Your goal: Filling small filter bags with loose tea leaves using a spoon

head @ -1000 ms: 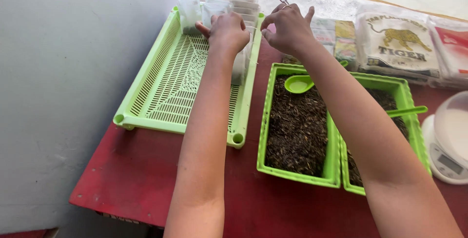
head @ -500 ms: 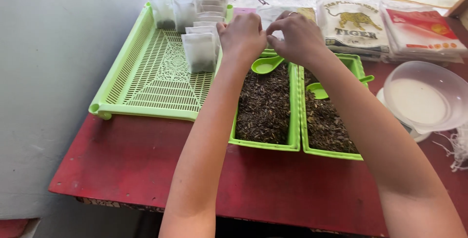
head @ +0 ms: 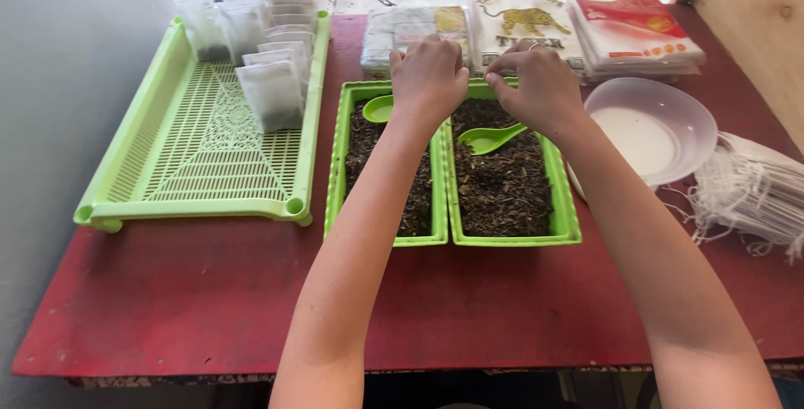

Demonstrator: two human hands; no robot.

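Twice shifted rightward within a second: away from the slotted tray (head: 159,166) and its standing sachets (head: 270,95) at the far left corner of the red table (head: 209,292), over to the far ends of the two green bins (head: 444,208) of dark loose leaf. Left hand (head: 429,78) curled closed, right hand (head: 540,91) pinching thumb to forefinger just beside it; cannot tell what lies between them. Green scoops (head: 490,137) lying untouched in the leaf. Seemingly finished at the tray, busy now above the bins.
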